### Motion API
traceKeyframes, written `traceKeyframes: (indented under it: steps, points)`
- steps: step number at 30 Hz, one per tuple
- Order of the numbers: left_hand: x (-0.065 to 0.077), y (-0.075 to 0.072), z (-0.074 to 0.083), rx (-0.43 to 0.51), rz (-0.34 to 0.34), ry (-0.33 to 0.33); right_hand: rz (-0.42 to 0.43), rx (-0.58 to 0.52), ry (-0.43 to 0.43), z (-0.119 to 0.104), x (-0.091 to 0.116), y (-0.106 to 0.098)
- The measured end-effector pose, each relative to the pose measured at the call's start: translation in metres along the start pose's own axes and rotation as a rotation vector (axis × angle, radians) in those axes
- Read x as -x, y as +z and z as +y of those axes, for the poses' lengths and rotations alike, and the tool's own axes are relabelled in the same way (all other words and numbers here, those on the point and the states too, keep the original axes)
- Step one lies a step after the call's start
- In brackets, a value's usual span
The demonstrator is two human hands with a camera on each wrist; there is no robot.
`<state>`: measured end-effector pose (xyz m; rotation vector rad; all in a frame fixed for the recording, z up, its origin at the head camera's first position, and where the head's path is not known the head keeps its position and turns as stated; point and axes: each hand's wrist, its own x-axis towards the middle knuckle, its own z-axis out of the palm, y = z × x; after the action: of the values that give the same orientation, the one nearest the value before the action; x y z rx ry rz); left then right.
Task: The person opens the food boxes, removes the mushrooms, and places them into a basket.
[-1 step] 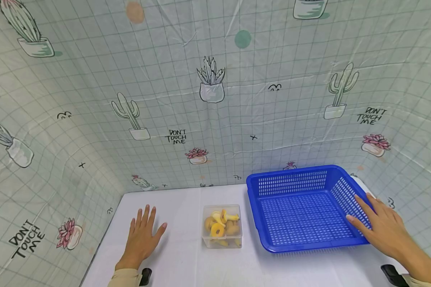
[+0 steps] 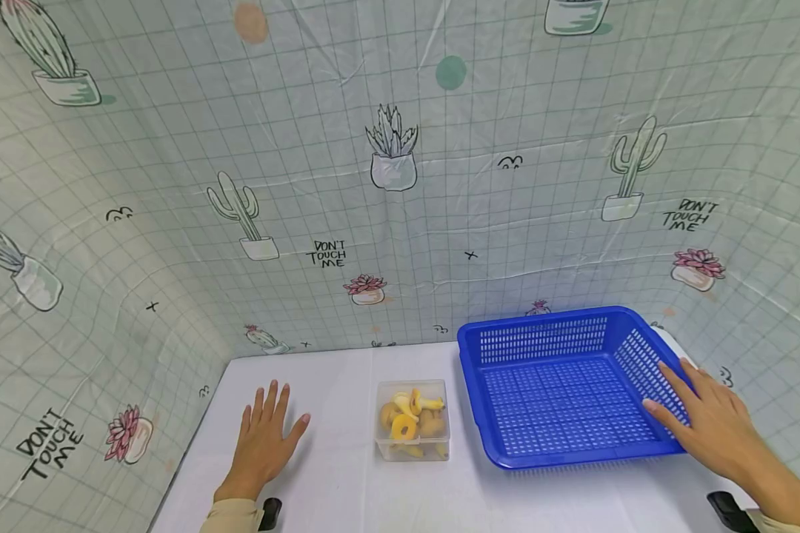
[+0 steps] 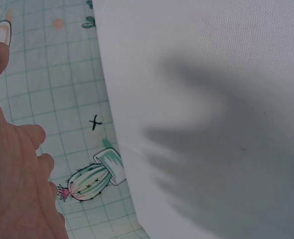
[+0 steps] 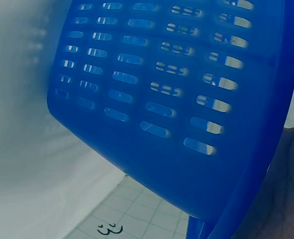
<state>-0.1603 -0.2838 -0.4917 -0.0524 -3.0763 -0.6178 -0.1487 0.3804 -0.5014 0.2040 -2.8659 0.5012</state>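
The grip of the right hand (image 2: 716, 422) is not closed: the fingers are loosely extended and the thumb is spread from them. This hand is placed at the right rim of the blue basket (image 2: 550, 403); whether the rim is touched cannot be told. In the right wrist view, the slotted wall is seen close, with a part of the palm beside the rim.

The grip of the left hand (image 2: 261, 438) is unclosed too, with straight, separated fingers. It is held above the white counter (image 2: 333, 477), on which its shadow is thrown.

Between the left hand and the basket, a transparent container (image 2: 392, 453) is set upright, near the basket but apart from it. Inside it, yellow pieces (image 2: 404, 427) and brownish pieces (image 2: 432, 423) are gathered. At each wrist a black device (image 2: 270, 514) is worn. The counter is surrounded at the back and sides by a checked cloth (image 2: 307, 148), printed with potted cacti and "DON'T TOUCH ME".
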Motion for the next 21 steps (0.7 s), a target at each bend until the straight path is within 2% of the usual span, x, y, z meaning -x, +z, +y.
traceKeyframes:
  steps: [14, 21]
  points:
    - [0.0, -0.002, 0.002, 0.002, -0.003, -0.002, 0.025, -0.006, -0.034, -0.013, -0.003, 0.0]
    - [0.003, 0.003, 0.004, 0.009, -0.027, -0.01, 0.053, -0.014, -0.077, -0.025, -0.002, 0.006]
